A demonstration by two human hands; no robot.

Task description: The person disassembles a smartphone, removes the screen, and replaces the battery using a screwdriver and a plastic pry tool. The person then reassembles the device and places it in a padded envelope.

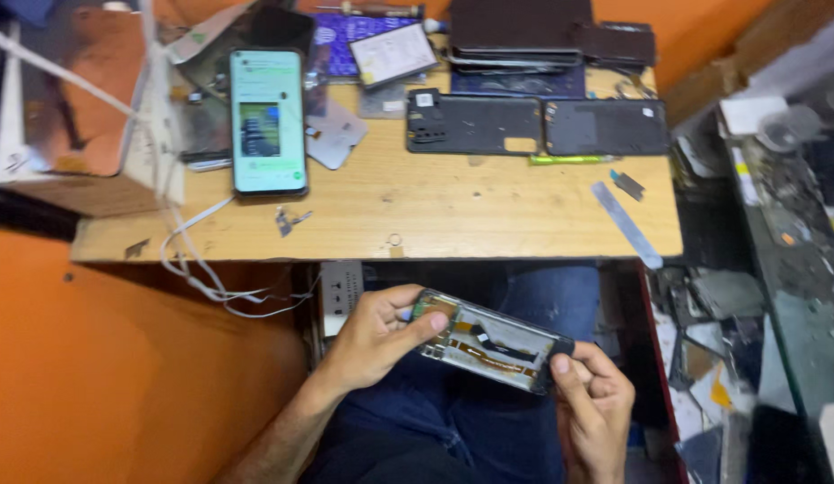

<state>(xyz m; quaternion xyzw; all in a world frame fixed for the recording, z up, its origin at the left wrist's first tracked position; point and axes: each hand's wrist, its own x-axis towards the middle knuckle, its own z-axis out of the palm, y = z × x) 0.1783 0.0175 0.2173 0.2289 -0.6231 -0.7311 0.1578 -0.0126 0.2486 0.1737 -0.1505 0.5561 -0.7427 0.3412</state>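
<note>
An opened phone (490,341) with its back off, showing a circuit board and an orange flex cable, is held over my lap below the table edge. My left hand (376,333) grips its left end, thumb pressed on the top corner. My right hand (594,405) holds the right end, thumb on the lower corner. Both hands are shut on this phone.
A wooden table (488,215) carries a lit phone (268,121), two dark phone back frames (475,124) (607,126), a green tool (569,159), a flat metal pry strip (626,223), small screws and parts. White cables (202,269) hang at left. A cluttered shelf (784,224) stands at right.
</note>
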